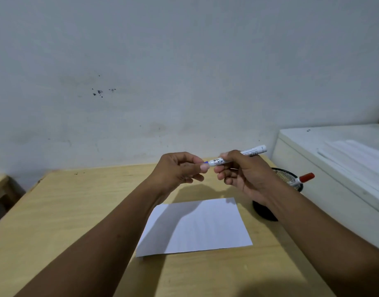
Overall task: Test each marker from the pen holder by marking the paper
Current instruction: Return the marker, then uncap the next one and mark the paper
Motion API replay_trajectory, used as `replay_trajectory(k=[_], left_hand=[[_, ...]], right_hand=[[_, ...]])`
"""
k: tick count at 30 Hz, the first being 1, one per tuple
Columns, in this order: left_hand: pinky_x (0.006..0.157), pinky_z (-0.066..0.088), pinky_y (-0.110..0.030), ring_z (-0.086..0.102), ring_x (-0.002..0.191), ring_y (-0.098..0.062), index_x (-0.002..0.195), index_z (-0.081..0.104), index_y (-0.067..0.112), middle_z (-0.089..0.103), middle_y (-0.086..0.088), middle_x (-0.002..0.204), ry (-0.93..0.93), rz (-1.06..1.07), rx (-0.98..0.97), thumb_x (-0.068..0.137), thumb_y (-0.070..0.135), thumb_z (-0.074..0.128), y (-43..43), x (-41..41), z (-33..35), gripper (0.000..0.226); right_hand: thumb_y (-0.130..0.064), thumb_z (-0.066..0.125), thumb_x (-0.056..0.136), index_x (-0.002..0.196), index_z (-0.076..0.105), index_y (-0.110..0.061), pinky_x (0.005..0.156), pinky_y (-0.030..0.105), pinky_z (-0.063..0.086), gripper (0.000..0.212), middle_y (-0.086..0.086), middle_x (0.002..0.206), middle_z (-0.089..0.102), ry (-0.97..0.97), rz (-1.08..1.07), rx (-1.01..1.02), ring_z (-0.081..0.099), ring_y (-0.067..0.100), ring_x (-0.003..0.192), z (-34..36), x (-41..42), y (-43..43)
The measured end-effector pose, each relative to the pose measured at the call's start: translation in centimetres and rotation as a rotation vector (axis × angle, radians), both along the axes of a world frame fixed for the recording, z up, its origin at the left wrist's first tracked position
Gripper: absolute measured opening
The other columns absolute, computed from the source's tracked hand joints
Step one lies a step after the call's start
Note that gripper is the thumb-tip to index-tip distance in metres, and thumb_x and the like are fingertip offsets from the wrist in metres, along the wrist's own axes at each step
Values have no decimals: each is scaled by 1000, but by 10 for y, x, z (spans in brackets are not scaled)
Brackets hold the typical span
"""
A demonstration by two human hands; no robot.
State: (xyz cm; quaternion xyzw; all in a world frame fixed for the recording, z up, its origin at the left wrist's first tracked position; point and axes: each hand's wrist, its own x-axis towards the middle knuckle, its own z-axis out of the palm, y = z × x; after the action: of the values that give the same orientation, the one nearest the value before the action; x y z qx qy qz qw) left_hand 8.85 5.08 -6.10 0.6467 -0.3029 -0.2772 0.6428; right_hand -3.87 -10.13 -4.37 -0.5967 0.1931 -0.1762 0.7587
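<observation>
Above the table, my right hand grips the white barrel of a marker held level. My left hand pinches its blue cap end, of which only a sliver of blue shows between my fingers. Below my hands a white sheet of paper lies flat on the wooden table, with no marks that I can see. A black mesh pen holder stands to the right, partly hidden behind my right wrist. A red-capped marker leans out of it to the right.
A white box or cabinet stands right of the table, with a stack of white sheets on top. The wall rises just behind the table. A lower wooden surface sits at the far left.
</observation>
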Motion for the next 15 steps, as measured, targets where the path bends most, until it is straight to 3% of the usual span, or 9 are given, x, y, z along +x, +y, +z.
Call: replay_trajectory(k=[3,7,12,15], left_hand=[[69,50,-25,72,66,-16,92,74,3,75,-5,74,-43,-14,1,82,13,84,-11,-3,4,17],[70,50,-30,69,63,-18,95,73,-4,72,-10,74,-86,-16,2,83,12,83,-18,-2,7,23],[67,49,-29,66,61,-18,97,72,-5,71,1,66,-143,-2,0,85,12,80,-28,2,24,22],[67,48,-28,67,64,-19,96,74,-3,70,2,65,-191,-13,6,84,13,82,-35,6,38,22]], right_hand=[[-12,65,96,87,66,-2,50,24,48,13,16,69,72,-23,21,-15,66,17,52,1,-3,-6],[-21,67,97,89,68,-4,46,21,47,18,15,76,72,29,54,-35,69,14,52,10,-9,-13],[-51,73,83,102,65,-7,30,17,37,49,15,74,76,384,231,-181,63,11,40,51,-33,-32],[-50,74,82,101,67,-5,26,16,29,50,12,65,71,499,133,-322,52,8,32,73,-51,-60]])
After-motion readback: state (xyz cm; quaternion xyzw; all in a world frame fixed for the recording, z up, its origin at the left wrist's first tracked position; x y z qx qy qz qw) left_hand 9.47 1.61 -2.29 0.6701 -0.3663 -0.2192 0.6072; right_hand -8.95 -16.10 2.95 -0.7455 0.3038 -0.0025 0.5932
